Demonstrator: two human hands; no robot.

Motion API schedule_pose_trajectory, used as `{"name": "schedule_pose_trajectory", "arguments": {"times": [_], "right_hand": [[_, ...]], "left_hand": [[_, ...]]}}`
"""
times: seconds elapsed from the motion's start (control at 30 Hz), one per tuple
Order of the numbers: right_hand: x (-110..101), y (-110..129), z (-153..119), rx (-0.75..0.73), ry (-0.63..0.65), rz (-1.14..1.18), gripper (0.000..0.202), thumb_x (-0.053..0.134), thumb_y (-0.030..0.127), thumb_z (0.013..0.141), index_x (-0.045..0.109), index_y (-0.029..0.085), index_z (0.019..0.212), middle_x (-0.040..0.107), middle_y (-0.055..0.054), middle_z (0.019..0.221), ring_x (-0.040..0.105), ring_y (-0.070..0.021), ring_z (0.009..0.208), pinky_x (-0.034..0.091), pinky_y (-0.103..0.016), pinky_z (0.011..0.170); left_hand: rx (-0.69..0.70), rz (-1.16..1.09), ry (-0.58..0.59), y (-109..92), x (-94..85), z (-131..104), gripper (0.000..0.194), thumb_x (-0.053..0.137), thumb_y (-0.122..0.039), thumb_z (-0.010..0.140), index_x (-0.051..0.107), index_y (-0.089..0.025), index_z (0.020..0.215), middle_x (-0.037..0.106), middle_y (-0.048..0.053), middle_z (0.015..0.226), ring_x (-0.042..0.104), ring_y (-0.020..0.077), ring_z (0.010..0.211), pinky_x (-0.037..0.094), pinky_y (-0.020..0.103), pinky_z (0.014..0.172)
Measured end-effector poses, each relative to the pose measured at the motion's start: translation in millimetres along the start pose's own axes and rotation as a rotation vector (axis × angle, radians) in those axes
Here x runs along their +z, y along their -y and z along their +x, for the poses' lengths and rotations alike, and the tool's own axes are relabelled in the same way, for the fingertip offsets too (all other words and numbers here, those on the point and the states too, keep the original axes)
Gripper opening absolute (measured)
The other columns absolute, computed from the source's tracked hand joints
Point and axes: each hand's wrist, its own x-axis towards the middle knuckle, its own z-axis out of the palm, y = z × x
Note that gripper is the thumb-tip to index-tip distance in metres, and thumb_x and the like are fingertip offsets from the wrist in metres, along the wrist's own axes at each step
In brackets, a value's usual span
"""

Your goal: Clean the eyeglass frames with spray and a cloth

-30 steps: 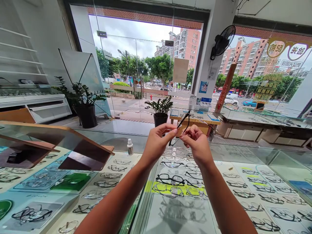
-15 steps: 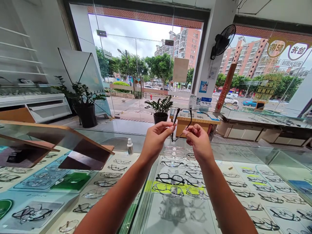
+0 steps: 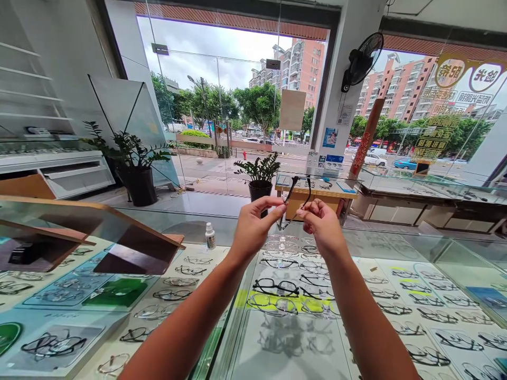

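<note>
A pair of dark-framed eyeglasses (image 3: 293, 184) is held up in front of me, above the glass counter. Its two arms point upward and its front hangs low, partly hidden between my hands. My left hand (image 3: 256, 220) pinches it on the left side between thumb and fingers. On the other side, my right hand (image 3: 324, 226) has its fingertips closed on the frame, the remaining fingers curled. Beneath them, rows of other spectacles (image 3: 276, 286) lie inside the glass display case (image 3: 273, 345).
A small white bottle (image 3: 210, 237) stands on the counter left of my hands. Further left is a wood-edged stand (image 3: 130, 224). Beyond the counter are potted plants (image 3: 259, 184), a glass-topped table (image 3: 336, 186) and large windows. A black fan (image 3: 361, 60) hangs on the pillar.
The eyeglasses have turned slightly, their left arm leaning more to the right. Both hands keep their pinch in nearly the same place, and the camera view has shifted a little.
</note>
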Motion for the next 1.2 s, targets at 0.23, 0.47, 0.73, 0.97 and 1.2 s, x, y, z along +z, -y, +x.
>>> {"name": "schedule_pose_trajectory", "arguments": {"times": [0.23, 0.47, 0.73, 0.97, 1.2], "right_hand": [[-3.9, 2.4, 1.6, -0.033, -0.123, 0.017, 0.048, 0.088, 0.023, 0.061, 0.041, 0.023, 0.070, 0.062, 0.004, 0.083, 0.033, -0.0056, 0.055, 0.026, -0.022, 0.047], [-3.9, 3.1, 1.0, -0.036, -0.137, 0.033, 0.056, 0.094, 0.030, 0.061, 0.039, 0.023, 0.068, 0.062, 0.003, 0.081, 0.032, -0.0055, 0.055, 0.024, -0.023, 0.049], [0.0, 3.7, -5.3, -0.015, -0.118, -0.002, 0.058, 0.093, 0.037, 0.068, 0.037, 0.024, 0.070, 0.047, 0.008, 0.067, 0.029, -0.0068, 0.054, 0.023, -0.023, 0.049], [5.7, 15.1, -23.7, -0.343, 0.021, -0.523, 0.023, 0.082, 0.042, 0.086, 0.067, 0.025, 0.090, 0.069, -0.002, 0.090, 0.058, -0.0182, 0.078, 0.046, -0.032, 0.069], [8.6, -0.9, -22.4, -0.566, 0.085, -0.803, 0.027, 0.074, 0.037, 0.095, 0.077, 0.032, 0.122, 0.075, -0.007, 0.130, 0.064, -0.0305, 0.125, 0.049, -0.050, 0.109]], "left_hand": [[-0.042, -0.231, -0.150, 0.6, 2.5, 5.2, 0.031, 0.096, -0.042, 0.069, 0.083, -0.022, 0.089, 0.084, 0.006, 0.098, 0.076, 0.0216, 0.101, 0.056, 0.036, 0.098], [-0.112, -0.417, -0.302, 4.7, -0.1, 13.2, 0.036, 0.101, -0.037, 0.059, 0.080, -0.022, 0.084, 0.084, 0.006, 0.102, 0.076, 0.0204, 0.108, 0.052, 0.038, 0.109], [-0.076, -0.432, -0.384, 8.6, -6.4, 19.3, 0.037, 0.102, -0.037, 0.057, 0.080, -0.022, 0.083, 0.083, 0.005, 0.099, 0.075, 0.0176, 0.101, 0.053, 0.034, 0.104], [-0.057, -0.229, -0.163, 3.5, -7.3, 13.9, 0.028, 0.098, -0.039, 0.066, 0.083, -0.022, 0.083, 0.082, 0.006, 0.104, 0.073, 0.0207, 0.103, 0.053, 0.037, 0.102], [-0.150, -0.194, 0.105, 0.0, -3.2, 4.2, 0.021, 0.095, -0.038, 0.069, 0.084, -0.023, 0.079, 0.076, 0.010, 0.129, 0.067, 0.0287, 0.127, 0.049, 0.044, 0.110]]}}
